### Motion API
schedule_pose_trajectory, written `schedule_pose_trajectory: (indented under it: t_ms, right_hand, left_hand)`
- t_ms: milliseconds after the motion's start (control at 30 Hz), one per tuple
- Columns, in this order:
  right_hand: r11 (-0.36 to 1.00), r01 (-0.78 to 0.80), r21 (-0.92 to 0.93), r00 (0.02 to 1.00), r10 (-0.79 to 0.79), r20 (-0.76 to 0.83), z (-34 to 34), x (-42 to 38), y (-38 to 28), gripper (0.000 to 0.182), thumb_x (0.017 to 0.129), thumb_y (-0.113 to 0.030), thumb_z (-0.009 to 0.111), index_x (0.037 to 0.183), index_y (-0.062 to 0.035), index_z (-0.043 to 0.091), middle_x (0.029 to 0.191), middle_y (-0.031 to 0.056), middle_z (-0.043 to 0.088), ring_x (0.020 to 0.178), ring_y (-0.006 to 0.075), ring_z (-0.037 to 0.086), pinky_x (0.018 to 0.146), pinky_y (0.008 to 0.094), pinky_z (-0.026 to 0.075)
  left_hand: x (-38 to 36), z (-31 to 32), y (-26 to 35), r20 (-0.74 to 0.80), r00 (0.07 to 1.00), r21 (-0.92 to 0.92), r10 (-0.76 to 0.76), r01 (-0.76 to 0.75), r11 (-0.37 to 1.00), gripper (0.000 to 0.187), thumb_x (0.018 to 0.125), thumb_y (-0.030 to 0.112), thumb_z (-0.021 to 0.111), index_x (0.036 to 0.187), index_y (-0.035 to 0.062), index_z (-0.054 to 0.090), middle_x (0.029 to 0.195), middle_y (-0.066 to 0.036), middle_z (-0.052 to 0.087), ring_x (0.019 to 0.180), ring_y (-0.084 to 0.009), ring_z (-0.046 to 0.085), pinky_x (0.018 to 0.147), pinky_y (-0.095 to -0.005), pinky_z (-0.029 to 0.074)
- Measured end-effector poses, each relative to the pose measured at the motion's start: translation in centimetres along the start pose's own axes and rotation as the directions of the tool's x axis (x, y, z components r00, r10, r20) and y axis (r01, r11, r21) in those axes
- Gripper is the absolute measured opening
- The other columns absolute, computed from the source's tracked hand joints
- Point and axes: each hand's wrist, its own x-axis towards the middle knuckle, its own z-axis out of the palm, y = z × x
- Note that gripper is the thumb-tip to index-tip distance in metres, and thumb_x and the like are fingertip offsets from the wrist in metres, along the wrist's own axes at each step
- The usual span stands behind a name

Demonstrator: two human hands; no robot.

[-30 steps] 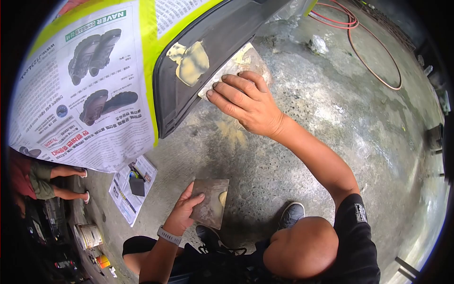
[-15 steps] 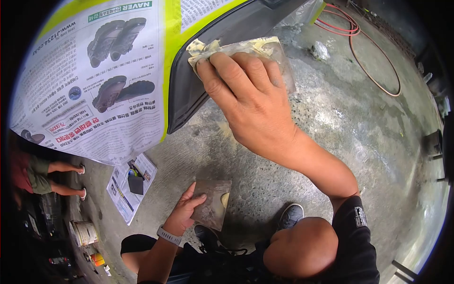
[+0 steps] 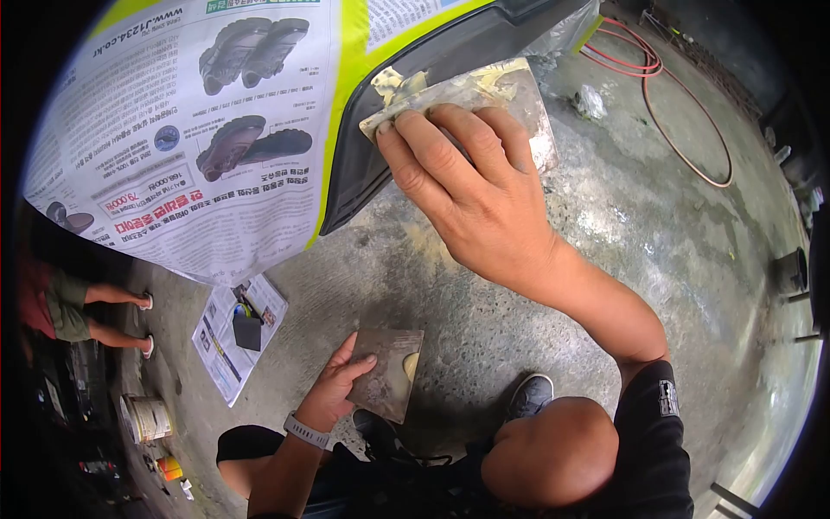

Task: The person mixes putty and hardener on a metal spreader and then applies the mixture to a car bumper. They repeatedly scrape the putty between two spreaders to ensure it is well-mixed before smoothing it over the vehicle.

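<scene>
My right hand [image 3: 471, 177] grips a flat putty spreader [image 3: 519, 99], fingers laid along its face and the thumb hidden. Cream filler smears the spreader's upper part. Its left edge is at the dark car panel [image 3: 350, 177], where a patch of pale filler [image 3: 396, 85] sits beside the edge. Lower down, my left hand [image 3: 335, 381] pinches a second flat plate [image 3: 380, 372], thumb on top. A small dab of cream filler [image 3: 411, 367] lies at that plate's right edge.
Newspaper [image 3: 181, 164] edged with yellow-green tape [image 3: 322, 199] covers the bodywork. A newspaper sheet [image 3: 216, 350] with a dark box [image 3: 247, 330] lies on the concrete floor. A bucket [image 3: 147, 419] and another person's legs [image 3: 121, 320] are left; a red hose [image 3: 692, 169] is upper right.
My right hand and its spreader have shifted slightly right, exposing more of the filler patch on the panel. The covered bodywork appears shifted right in view. My left hand stays nearly still.
</scene>
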Motion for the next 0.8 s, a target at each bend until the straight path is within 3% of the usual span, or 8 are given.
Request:
schedule_pose_trajectory:
  t_ms: [133, 200, 300, 433, 600, 800]
  right_hand:
    - [0.997, 0.064, -0.039, 0.998, -0.064, -0.014, 1.3, 0.3, 1.3, 0.046, 0.080, -0.013, 0.066, 0.126, -0.0088, 0.067, 0.128, 0.0018, 0.059, 0.117, 0.0214, 0.057, 0.101, 0.0427, 0.044]
    - [0.975, 0.178, -0.134, 0.982, -0.184, -0.036, 2.1, -0.4, 1.9, 0.042, 0.079, -0.020, 0.065, 0.119, -0.0099, 0.068, 0.125, 0.0026, 0.055, 0.115, 0.0212, 0.055, 0.100, 0.0427, 0.045]
    - [0.974, 0.202, -0.106, 0.979, -0.205, -0.010, 2.2, -1.6, 2.1, 0.042, 0.081, -0.020, 0.064, 0.122, -0.0100, 0.068, 0.126, 0.0025, 0.056, 0.116, 0.0207, 0.055, 0.101, 0.0425, 0.045]
    - [0.991, 0.132, -0.021, 0.990, -0.130, 0.054, 1.0, -2.0, 1.5, 0.046, 0.083, -0.015, 0.066, 0.129, -0.0124, 0.068, 0.130, 0.0001, 0.059, 0.119, 0.0197, 0.057, 0.103, 0.0422, 0.043]
    - [0.981, 0.160, -0.112, 0.984, -0.167, -0.058, 1.0, -0.4, 2.3, 0.045, 0.081, -0.021, 0.063, 0.125, -0.0106, 0.067, 0.125, 0.0010, 0.056, 0.115, 0.0197, 0.056, 0.103, 0.0423, 0.044]
    - [0.983, 0.147, -0.114, 0.986, -0.154, -0.061, 1.1, 0.4, 2.6, 0.044, 0.081, -0.019, 0.064, 0.124, -0.0102, 0.067, 0.124, 0.0010, 0.056, 0.115, 0.0193, 0.056, 0.102, 0.0427, 0.043]
  left_hand:
    - [-0.2, 0.1, 0.1, 0.003, 1.000, 0.007, 0.009, -0.009, 1.000, 0.056, 0.101, 0.001, 0.059, 0.154, 0.0129, 0.044, 0.136, -0.009, 0.064, 0.119, -0.0218, 0.067, 0.098, -0.0426, 0.059]
    - [-0.3, 0.0, 0.0, 0.003, 1.000, 0.002, 0.013, -0.013, 1.000, 0.057, 0.101, 0.001, 0.059, 0.155, 0.0126, 0.044, 0.136, -0.009, 0.063, 0.119, -0.0218, 0.066, 0.098, -0.0425, 0.059]
    - [-0.3, -0.1, -0.1, 0.015, 1.000, 0.003, 0.018, -0.018, 1.000, 0.058, 0.101, 0.001, 0.058, 0.155, 0.0123, 0.042, 0.137, -0.010, 0.063, 0.120, -0.0217, 0.066, 0.098, -0.0425, 0.059]
    - [-0.6, 0.4, 0.2, -0.001, 1.000, 0.016, 0.002, -0.001, 1.000, 0.064, 0.099, 0.001, 0.061, 0.159, 0.0114, 0.039, 0.135, -0.009, 0.065, 0.117, -0.0197, 0.067, 0.099, -0.0383, 0.057]
    - [-0.6, 0.6, 0.3, -0.004, 1.000, 0.011, -0.008, 0.008, 1.000, 0.064, 0.099, 0.001, 0.061, 0.159, 0.0122, 0.039, 0.134, -0.009, 0.066, 0.117, -0.0198, 0.067, 0.099, -0.0384, 0.057]
    - [-0.4, 0.3, 0.0, 0.005, 1.000, 0.008, 0.014, -0.014, 1.000, 0.063, 0.099, 0.000, 0.061, 0.158, 0.0123, 0.041, 0.135, -0.009, 0.066, 0.118, -0.0198, 0.067, 0.099, -0.0381, 0.057]
